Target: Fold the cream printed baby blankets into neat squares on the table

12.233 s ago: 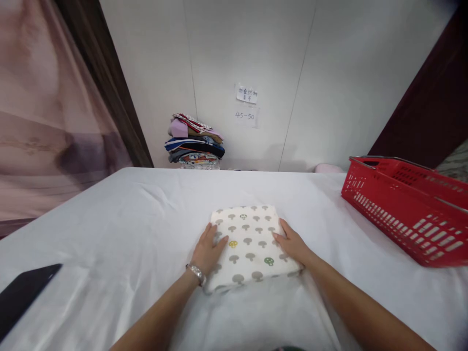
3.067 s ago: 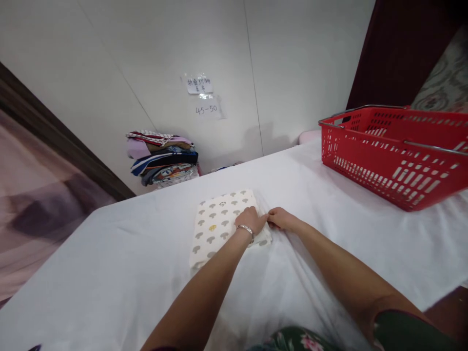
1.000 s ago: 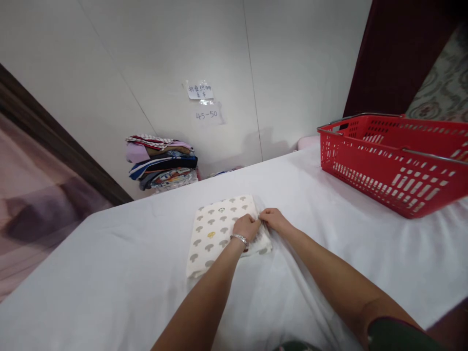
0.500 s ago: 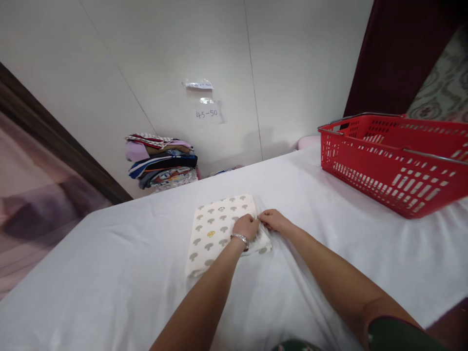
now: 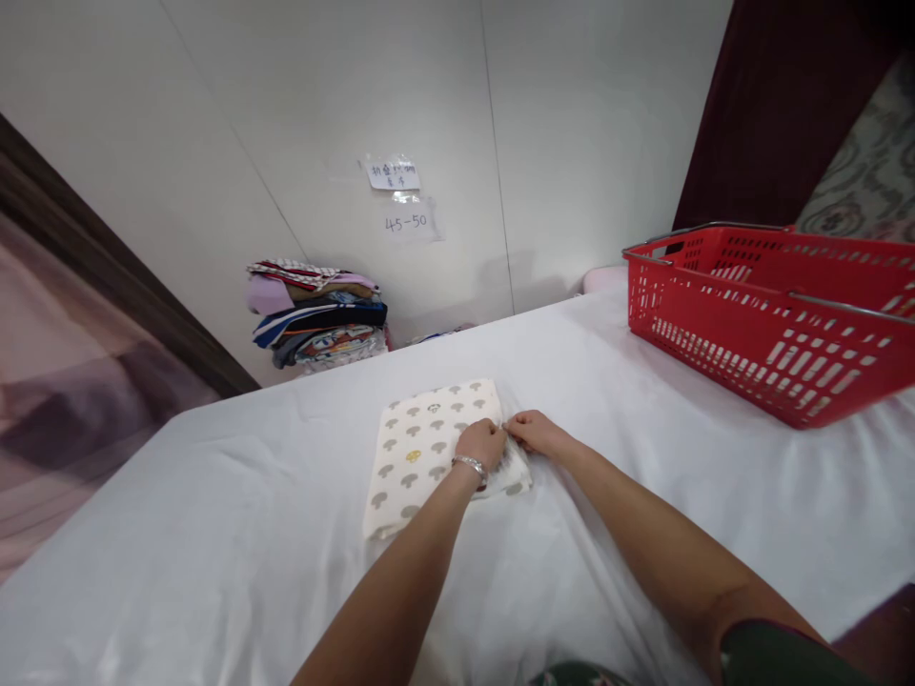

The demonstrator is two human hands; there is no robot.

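A folded white cloth (image 5: 418, 438) with grey mushroom prints and one yellow mushroom lies flat on the white-sheeted surface (image 5: 235, 534). My left hand (image 5: 481, 443), with a silver bracelet at the wrist, rests on its right part, fingers closed on the fabric. Close beside it, my right hand (image 5: 530, 431) pinches the cloth's right edge between thumb and fingers. The fingertips of both hands nearly meet there. The cloth's lower right corner sticks out past my left wrist, partly hidden by it.
A red plastic basket (image 5: 715, 329) with metal handles stands on the right. Beyond the far edge, a stack of folded clothes (image 5: 318, 314) rises against the white wall (image 5: 586, 124). Paper labels (image 5: 407, 222) are taped there, one reading 45-50. A pinkish curtain (image 5: 78, 410) hangs at left.
Both hands and the cloth keep almost the same place. The upper paper label on the wall has swung down flat, so its writing now shows.
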